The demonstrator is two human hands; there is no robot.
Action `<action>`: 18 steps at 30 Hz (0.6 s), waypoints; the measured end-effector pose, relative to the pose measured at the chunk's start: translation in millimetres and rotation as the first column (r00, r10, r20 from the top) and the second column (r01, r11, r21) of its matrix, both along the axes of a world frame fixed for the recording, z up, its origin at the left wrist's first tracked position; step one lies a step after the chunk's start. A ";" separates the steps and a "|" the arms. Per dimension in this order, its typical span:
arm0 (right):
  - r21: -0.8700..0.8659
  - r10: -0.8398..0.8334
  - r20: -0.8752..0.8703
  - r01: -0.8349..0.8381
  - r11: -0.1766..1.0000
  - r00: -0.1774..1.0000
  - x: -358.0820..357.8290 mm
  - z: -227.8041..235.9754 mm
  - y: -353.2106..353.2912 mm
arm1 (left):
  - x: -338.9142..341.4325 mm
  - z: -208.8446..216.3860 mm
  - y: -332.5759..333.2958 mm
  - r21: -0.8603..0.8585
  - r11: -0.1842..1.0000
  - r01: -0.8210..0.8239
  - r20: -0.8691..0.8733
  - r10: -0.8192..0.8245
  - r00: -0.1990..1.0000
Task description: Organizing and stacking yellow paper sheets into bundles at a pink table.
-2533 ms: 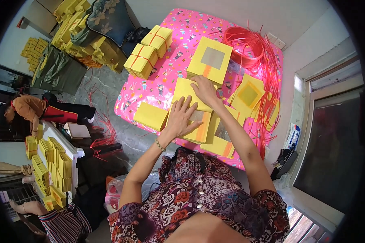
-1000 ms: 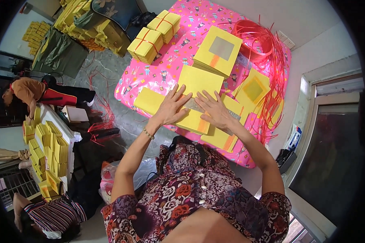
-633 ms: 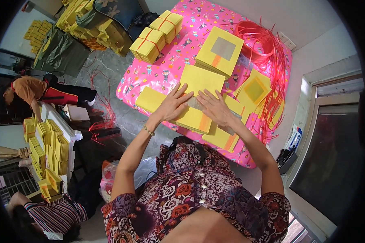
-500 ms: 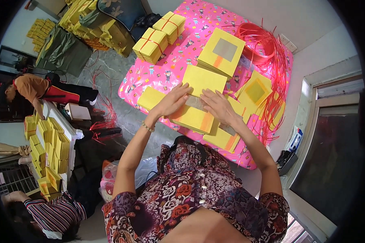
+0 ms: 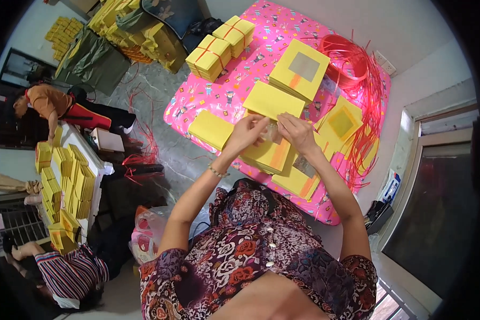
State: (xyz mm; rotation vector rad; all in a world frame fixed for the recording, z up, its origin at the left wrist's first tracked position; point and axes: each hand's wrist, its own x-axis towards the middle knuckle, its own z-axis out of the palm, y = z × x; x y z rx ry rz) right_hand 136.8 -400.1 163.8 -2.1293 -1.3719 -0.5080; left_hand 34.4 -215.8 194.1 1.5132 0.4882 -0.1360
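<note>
A raised yellow paper sheet (image 5: 274, 98) stands over a stack of yellow paper pieces (image 5: 266, 156) in front of me. My right hand (image 5: 298, 134) pinches the sheet's near edge. Beside it, my left hand (image 5: 249, 132) has its fingers closed at the same edge, partly hiding the stack. A translucent window and an orange band show on the stack's top piece. Another yellow pile (image 5: 210, 129) lies left of my left hand. Close by my right forearm is a yellow piece with a window and an orange stripe (image 5: 298, 178).
A pink patterned cover (image 5: 194, 101) spreads under everything. Farther off sit red-tied yellow bundles (image 5: 210, 57), a windowed yellow stack (image 5: 298, 69) and a red strap coil (image 5: 344, 61). Loose yellow sheets (image 5: 341, 122) lie right. Two people work by a table of yellow bundles (image 5: 77, 186) at left.
My hands went from lying flat on the stack to closed fingers at the raised sheet's near edge. They drew closer together. The whole view shifted slightly.
</note>
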 end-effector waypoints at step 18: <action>0.035 -0.108 -0.329 0.127 0.991 0.938 -68.3 10.0 -13.7 | -78.5 -63.7 144.3 -0.129 0.838 -0.531 -0.019 0.533 0.846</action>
